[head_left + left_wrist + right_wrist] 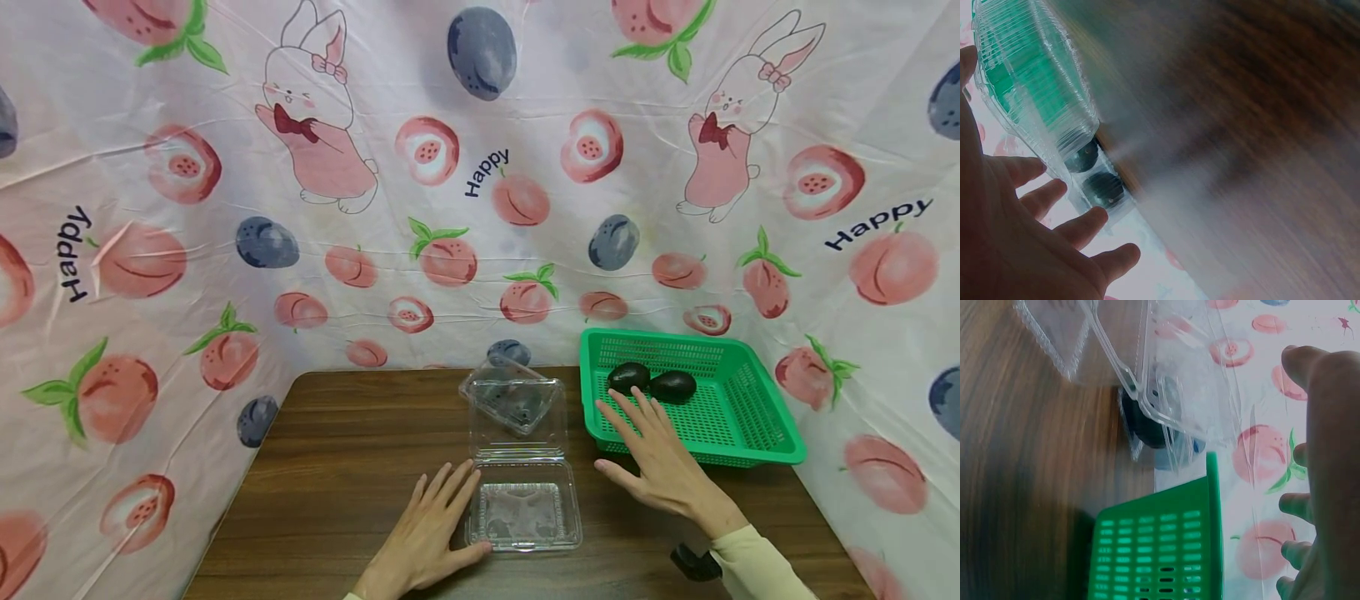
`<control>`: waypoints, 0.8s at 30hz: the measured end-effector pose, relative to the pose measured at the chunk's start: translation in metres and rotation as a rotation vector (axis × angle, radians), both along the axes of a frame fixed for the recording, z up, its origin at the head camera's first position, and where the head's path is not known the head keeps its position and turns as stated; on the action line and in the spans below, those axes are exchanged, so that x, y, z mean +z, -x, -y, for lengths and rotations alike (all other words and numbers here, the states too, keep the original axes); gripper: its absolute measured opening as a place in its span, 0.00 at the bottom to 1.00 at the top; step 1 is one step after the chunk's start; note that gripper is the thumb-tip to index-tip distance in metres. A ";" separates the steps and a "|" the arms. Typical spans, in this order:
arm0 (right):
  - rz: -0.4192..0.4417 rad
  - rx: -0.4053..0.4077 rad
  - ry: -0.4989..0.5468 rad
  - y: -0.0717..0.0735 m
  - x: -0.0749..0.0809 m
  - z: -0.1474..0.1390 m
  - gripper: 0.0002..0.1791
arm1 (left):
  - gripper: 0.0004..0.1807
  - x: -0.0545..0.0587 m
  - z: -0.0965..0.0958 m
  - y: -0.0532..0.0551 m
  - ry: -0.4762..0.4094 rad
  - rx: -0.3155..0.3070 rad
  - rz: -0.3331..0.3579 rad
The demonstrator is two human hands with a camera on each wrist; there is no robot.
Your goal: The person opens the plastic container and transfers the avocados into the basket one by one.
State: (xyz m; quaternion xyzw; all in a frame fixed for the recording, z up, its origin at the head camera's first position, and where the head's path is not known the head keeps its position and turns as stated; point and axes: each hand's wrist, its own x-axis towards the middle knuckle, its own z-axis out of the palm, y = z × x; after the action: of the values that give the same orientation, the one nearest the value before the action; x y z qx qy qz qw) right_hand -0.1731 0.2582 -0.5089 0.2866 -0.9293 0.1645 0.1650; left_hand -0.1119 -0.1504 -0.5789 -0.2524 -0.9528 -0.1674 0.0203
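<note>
A clear plastic clamshell box (524,547) lies on the table with its lid (480,421) raised toward the back. My left hand (427,533) is at the box's left side, fingers extended and spread; whether it touches the wall is hard to tell. My right hand (663,471) hovers by the near left side of a green basket (768,392), fingers spread and holding nothing. Two dark avocados (628,378) (673,387) lie side by side in that basket. The right wrist view shows the right hand's fingers (1297,506) apart from the basket wall.
Behind the raised lid stands another clear box (517,404); in the left wrist view, dark round fruits (1103,189) show inside it. A wooden table (337,450) carries everything. Fruit-printed cloth (420,83) hangs behind and at both sides.
</note>
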 end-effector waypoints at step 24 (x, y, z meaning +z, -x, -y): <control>-0.048 0.129 -0.005 -0.030 -0.007 0.019 0.48 | 0.58 -0.002 -0.001 -0.002 0.003 0.004 -0.002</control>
State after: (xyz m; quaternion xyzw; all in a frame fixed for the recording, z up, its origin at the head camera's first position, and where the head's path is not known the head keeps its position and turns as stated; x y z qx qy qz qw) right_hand -0.1428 0.2395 -0.5158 0.3500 -0.9051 0.1656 0.1754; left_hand -0.1103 -0.1494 -0.5807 -0.2507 -0.9536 -0.1655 0.0211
